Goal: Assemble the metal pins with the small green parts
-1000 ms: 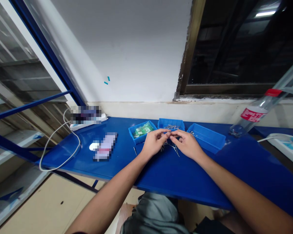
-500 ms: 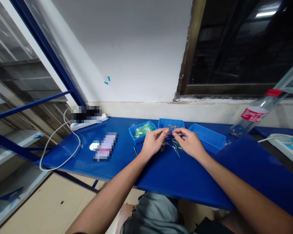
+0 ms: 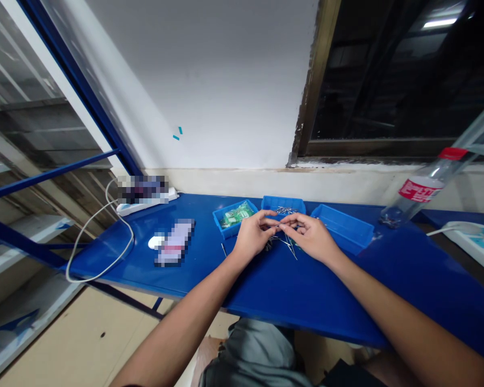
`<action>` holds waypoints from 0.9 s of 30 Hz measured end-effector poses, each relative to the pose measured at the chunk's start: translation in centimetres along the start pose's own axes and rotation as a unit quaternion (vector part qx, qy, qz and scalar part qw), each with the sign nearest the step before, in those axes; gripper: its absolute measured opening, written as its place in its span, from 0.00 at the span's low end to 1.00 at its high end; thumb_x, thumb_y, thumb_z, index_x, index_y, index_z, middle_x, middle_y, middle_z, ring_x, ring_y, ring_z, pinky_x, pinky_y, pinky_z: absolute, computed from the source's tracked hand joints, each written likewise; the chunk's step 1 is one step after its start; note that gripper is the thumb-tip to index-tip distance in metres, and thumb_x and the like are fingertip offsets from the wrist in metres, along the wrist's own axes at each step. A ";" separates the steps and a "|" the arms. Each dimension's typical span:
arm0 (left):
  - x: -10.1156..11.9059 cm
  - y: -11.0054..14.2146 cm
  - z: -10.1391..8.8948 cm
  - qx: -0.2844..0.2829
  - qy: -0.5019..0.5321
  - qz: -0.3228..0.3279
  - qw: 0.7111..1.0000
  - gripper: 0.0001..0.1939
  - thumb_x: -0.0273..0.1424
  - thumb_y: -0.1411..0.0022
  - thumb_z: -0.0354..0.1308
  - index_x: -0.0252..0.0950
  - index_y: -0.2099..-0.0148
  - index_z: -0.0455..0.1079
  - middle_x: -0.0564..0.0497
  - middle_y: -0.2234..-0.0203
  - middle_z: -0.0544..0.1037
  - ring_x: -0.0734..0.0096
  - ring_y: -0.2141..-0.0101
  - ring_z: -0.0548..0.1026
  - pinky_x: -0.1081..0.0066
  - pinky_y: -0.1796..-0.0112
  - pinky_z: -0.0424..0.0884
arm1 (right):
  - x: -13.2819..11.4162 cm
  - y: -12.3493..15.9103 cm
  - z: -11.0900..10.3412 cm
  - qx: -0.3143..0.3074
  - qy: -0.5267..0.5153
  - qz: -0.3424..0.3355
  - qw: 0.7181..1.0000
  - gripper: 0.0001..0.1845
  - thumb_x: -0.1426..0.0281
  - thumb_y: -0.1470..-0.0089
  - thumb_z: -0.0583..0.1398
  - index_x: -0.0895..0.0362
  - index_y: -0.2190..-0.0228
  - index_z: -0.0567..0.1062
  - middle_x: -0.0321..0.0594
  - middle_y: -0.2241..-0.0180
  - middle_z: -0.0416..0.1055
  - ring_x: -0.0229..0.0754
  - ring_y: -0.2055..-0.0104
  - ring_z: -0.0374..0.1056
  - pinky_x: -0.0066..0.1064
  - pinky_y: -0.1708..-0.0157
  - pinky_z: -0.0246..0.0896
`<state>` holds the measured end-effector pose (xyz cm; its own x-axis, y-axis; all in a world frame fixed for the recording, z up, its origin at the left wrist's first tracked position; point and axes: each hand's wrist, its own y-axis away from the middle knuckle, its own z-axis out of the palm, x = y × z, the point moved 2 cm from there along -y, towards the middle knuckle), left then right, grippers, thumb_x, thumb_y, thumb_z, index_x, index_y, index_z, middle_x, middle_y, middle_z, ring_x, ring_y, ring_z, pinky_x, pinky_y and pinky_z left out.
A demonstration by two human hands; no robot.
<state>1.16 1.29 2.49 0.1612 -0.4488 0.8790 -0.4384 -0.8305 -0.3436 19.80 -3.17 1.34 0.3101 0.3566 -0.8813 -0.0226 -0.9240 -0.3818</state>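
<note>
Two hands over loose metal pins on the blue counter.
Left hand and right hand bring their fingers together at the tips, just before the middle blue bin of three; whether a pin is clamped between them cannot be told.

Right, we're riding on the head-worn camera, up at the person's own head and pointing forward and down over a blue workbench, with the left hand and right hand close in, just below centre! The grey shorts peek in at the bottom edge, and the wide view stretches farther off to a white wall and a dark window
</note>
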 end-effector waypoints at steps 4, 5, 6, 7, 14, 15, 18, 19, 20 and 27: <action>0.5 0.1 -0.1 0.005 -0.078 0.033 0.996 0.16 0.29 0.36 0.67 0.38 0.45 0.75 0.49 0.60 0.87 0.62 0.62 0.85 0.64 0.56 0.79 | -0.1 0.0 -0.2 0.006 0.042 -0.006 0.999 0.13 0.55 0.40 0.66 0.50 0.61 0.83 0.41 0.65 0.81 0.48 0.65 0.76 0.37 0.67 0.71; 0.6 0.1 -0.1 0.013 -0.081 0.040 0.996 0.15 0.30 0.34 0.66 0.38 0.46 0.75 0.49 0.61 0.87 0.62 0.62 0.84 0.64 0.57 0.79 | -0.1 0.0 -0.3 0.009 0.044 -0.007 0.999 0.13 0.54 0.39 0.66 0.50 0.62 0.83 0.41 0.65 0.82 0.48 0.64 0.76 0.38 0.65 0.72; 0.6 0.1 -0.1 0.021 -0.079 0.045 0.996 0.14 0.31 0.33 0.66 0.38 0.46 0.75 0.49 0.61 0.87 0.62 0.62 0.84 0.64 0.58 0.79 | 0.0 0.0 -0.3 0.012 0.042 -0.008 0.999 0.13 0.54 0.39 0.65 0.50 0.62 0.83 0.41 0.64 0.82 0.49 0.63 0.77 0.39 0.64 0.73; 0.7 0.0 -0.1 0.028 -0.070 0.050 0.996 0.14 0.31 0.33 0.65 0.38 0.46 0.75 0.48 0.60 0.86 0.62 0.61 0.84 0.65 0.58 0.79 | 0.0 -0.1 -0.3 0.010 0.039 -0.008 0.999 0.13 0.54 0.39 0.65 0.50 0.62 0.83 0.41 0.64 0.82 0.49 0.63 0.77 0.40 0.63 0.73; 0.8 0.0 -0.1 0.027 0.033 0.061 0.997 0.24 0.31 0.33 0.65 0.36 0.37 0.68 0.45 0.59 0.85 0.62 0.58 0.84 0.64 0.55 0.80 | 0.5 -0.1 0.2 -0.047 0.030 -0.004 0.998 0.10 0.59 0.38 0.64 0.50 0.60 0.83 0.41 0.63 0.83 0.50 0.63 0.79 0.44 0.59 0.76; 0.8 0.0 -0.1 0.022 0.031 0.060 0.997 0.24 0.32 0.33 0.65 0.37 0.37 0.68 0.45 0.58 0.85 0.62 0.58 0.84 0.64 0.55 0.80 | 0.6 -0.1 0.2 -0.051 0.027 -0.003 0.998 0.10 0.60 0.39 0.65 0.49 0.60 0.83 0.41 0.62 0.83 0.50 0.63 0.80 0.44 0.59 0.76; 1.1 0.2 -0.1 0.013 0.015 0.054 0.998 0.27 0.33 0.33 0.66 0.38 0.35 0.67 0.45 0.57 0.86 0.62 0.59 0.84 0.63 0.55 0.80 | 0.9 -0.1 0.0 -0.037 0.007 0.015 0.999 0.08 0.61 0.40 0.66 0.50 0.61 0.84 0.40 0.63 0.83 0.49 0.62 0.80 0.41 0.61 0.76; 1.2 0.2 -0.2 0.011 0.008 0.051 0.999 0.28 0.34 0.33 0.66 0.39 0.34 0.67 0.45 0.57 0.86 0.62 0.60 0.84 0.63 0.55 0.80 | 0.9 -0.1 -0.1 -0.028 -0.002 0.024 0.999 0.09 0.61 0.41 0.66 0.50 0.61 0.83 0.40 0.64 0.83 0.49 0.62 0.80 0.39 0.63 0.76; 1.3 0.3 -0.2 0.008 0.001 0.048 0.999 0.29 0.35 0.33 0.66 0.39 0.33 0.67 0.46 0.56 0.86 0.63 0.61 0.84 0.63 0.55 0.80 | 0.9 -0.1 -0.2 -0.020 -0.013 0.033 0.999 0.09 0.61 0.42 0.67 0.51 0.61 0.83 0.40 0.65 0.83 0.48 0.63 0.79 0.37 0.66 0.74; 1.5 0.3 -0.4 0.001 0.004 0.057 0.998 0.31 0.36 0.32 0.65 0.41 0.30 0.65 0.45 0.52 0.85 0.63 0.59 0.84 0.62 0.53 0.80 | 0.4 -0.1 -0.4 0.007 -0.060 0.079 0.995 0.17 0.54 0.45 0.70 0.54 0.61 0.83 0.41 0.69 0.80 0.39 0.77 0.70 0.31 0.78 0.65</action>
<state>0.92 0.46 3.85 0.1033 -0.5371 0.8372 -0.4515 -0.7753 -0.4417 20.33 -2.97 1.18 0.1865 0.2213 -0.9572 -0.0756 -0.9682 -0.2386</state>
